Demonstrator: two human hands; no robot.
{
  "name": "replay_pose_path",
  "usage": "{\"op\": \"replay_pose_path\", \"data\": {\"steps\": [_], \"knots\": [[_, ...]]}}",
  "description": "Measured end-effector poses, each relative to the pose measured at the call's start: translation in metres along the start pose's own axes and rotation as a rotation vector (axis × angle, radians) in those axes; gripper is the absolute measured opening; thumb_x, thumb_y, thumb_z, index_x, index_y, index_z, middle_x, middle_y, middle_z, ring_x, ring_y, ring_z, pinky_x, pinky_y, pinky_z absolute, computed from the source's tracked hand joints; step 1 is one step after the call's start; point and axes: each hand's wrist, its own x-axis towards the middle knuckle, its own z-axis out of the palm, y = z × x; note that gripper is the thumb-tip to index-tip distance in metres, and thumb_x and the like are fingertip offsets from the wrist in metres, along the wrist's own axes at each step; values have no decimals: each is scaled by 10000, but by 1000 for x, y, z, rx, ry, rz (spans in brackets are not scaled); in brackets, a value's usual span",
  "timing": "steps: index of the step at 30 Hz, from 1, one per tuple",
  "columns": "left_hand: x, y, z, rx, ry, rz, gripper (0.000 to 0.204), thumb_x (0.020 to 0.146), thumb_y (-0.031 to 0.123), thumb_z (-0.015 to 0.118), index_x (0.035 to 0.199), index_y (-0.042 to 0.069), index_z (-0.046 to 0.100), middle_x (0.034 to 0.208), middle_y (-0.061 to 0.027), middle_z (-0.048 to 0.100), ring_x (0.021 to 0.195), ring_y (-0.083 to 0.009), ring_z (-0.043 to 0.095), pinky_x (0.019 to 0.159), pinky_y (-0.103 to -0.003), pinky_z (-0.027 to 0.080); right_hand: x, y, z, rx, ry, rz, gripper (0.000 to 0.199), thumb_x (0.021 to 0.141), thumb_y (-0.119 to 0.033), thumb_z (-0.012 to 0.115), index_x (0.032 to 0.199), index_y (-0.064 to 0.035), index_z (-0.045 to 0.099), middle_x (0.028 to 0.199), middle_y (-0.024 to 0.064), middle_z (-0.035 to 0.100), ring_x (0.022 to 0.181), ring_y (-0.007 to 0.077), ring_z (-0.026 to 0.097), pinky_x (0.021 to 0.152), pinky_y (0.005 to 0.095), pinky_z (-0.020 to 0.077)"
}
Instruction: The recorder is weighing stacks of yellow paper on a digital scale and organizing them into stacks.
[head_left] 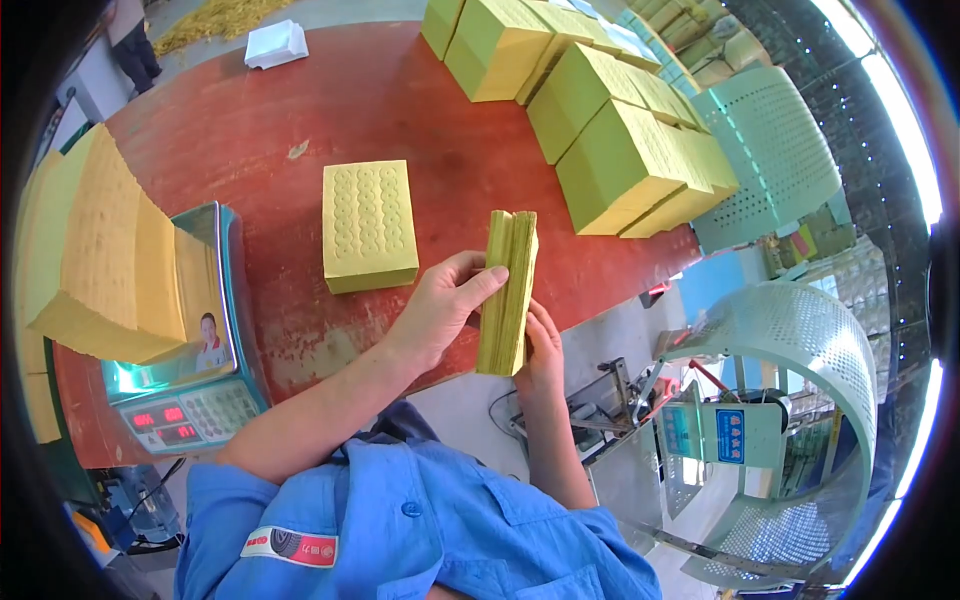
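Right of the embossed block (368, 225), I judge the stacks (622, 150) done; the grip of left hand (438, 308) and right hand (542, 352) holds a yellow bundle (506, 305), unstacked.

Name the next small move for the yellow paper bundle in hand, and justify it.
I'd probably tap the paper bundle square on the red table: its upper end looks notched and uneven, the left hand clasps it, the right hand is at its lower right side, and the table lies close by.
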Motion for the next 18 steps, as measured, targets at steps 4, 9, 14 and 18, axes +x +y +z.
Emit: {"op": "replay_pose_path", "data": {"steps": [4, 9, 14, 18], "knots": [[-1, -2, 2, -33, -7, -26, 257, 972, 247, 597, 1110, 30, 608, 947, -35, 644, 801, -86, 623, 700, -252, 526, -2, -2, 0, -5, 10, 19, 323, 995, -93, 472, 1286, 23, 548, 1186, 115, 646, 1059, 179, 636, 909, 309, 522], [-4, -8, -2, -36, 6, -33, 273, 986, 225, 571, 1175, 28, 592, 993, -28, 643, 866, -88, 619, 760, -263, 521, 0, 3, -7, 15, -26, 37, 330, 999, -96, 461, 1296, 29, 533, 1200, 123, 641, 1071, 185, 636, 924, 314, 521], [-2, -20, -2, 240, 161, 375, 359, 966, 101, 556, 1307, 4, 501, 1079, -60, 639, 937, -110, 618, 822, -277, 517, 0, 5, -12, 9, -6, 45, 338, 1000, -91, 461, 1309, 32, 520, 1224, 127, 628, 1096, 187, 626, 934, 316, 517], [2, -24, -6, 553, 288, 410, 451, 912, 0, 573, 1347, 39, 464, 1109, -100, 618, 925, -127, 614, 818, -271, 503, -4, 2, -19, -39, 69, 21, 331, 996, -81, 473, 1297, 47, 522, 1237, 131, 617, 1111, 190, 614, 941, 318, 511]]}}
